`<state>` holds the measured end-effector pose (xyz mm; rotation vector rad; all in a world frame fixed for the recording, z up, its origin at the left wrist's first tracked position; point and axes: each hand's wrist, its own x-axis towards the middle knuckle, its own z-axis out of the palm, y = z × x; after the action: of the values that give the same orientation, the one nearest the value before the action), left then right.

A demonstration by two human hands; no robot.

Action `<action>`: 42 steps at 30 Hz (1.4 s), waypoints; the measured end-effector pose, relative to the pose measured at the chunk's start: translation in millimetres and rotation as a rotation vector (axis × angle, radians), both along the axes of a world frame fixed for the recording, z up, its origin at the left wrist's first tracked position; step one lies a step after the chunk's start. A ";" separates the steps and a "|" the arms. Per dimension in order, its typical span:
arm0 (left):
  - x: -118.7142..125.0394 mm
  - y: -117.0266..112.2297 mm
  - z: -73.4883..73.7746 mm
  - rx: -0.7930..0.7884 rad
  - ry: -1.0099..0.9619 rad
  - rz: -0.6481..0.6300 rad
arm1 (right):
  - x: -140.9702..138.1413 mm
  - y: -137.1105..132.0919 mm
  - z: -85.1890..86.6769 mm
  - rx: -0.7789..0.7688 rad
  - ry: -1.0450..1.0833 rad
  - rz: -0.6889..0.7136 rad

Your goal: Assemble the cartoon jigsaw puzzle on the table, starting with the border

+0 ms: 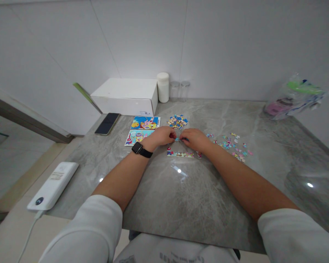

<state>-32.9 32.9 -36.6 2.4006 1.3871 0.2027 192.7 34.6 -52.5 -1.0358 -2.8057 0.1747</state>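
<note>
My left hand, with a black watch on the wrist, pinches at the edge of some small light-blue jigsaw puzzle pieces. Facing it, my right hand has its fingers closed on the same bluish pieces, which the fingertips partly hide. Just below the hands lies a joined strip of puzzle, with a separate small piece at its right end. A heap of blue and yellow pieces sits beyond my hands. More loose pieces are scattered right of my right forearm.
Two cartoon picture cards lie left of the heap, near a dark phone. Behind stand a white box, a white bottle and two clear jars. A power bank rests left; a plastic bag sits right.
</note>
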 end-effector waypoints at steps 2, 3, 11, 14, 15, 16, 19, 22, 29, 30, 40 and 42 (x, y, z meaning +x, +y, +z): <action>0.8 -1.6 2.6 -0.008 0.007 0.005 | 0.3 -0.7 -0.1 0.010 0.007 0.013; 1.2 -2.4 3.7 -0.007 0.008 0.005 | 0.5 -0.9 -0.8 0.015 0.014 0.018; 2.2 -3.4 4.0 -0.001 -0.003 0.012 | -0.3 0.1 -6.8 0.019 0.053 0.023; 1.3 -2.3 1.9 0.001 -0.008 0.014 | -0.9 -1.4 -5.1 0.028 0.045 0.002; 0.9 -2.0 1.4 0.004 -0.007 0.014 | -1.0 -1.9 -4.5 0.031 0.046 -0.007; 0.7 -1.8 1.0 0.007 -0.005 0.013 | -1.0 -2.3 -4.3 0.034 0.048 -0.015; 0.3 -1.7 0.2 0.013 -0.006 0.005 | -0.6 -2.6 -4.9 0.038 0.062 -0.028; 0.5 -2.2 0.1 0.012 -0.009 0.006 | -0.6 -2.8 -5.7 0.043 0.067 -0.019; 1.8 -2.3 1.0 0.015 -0.012 0.000 | -2.8 -7.0 -1.3 0.053 0.028 -0.015; 2.0 -2.1 1.1 0.016 -0.008 0.000 | -2.9 -7.2 -1.1 0.054 0.025 -0.017; 3.1 -3.1 2.5 0.009 -0.006 0.005 | -3.4 -6.7 0.2 0.047 -0.021 -0.019; 3.3 -3.2 2.8 0.013 -0.007 0.007 | -3.9 -7.6 0.4 0.051 -0.026 -0.016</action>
<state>-29.6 29.7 -33.8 2.4041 1.3950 0.2223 188.8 27.0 -52.0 -1.0559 -2.8088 0.0880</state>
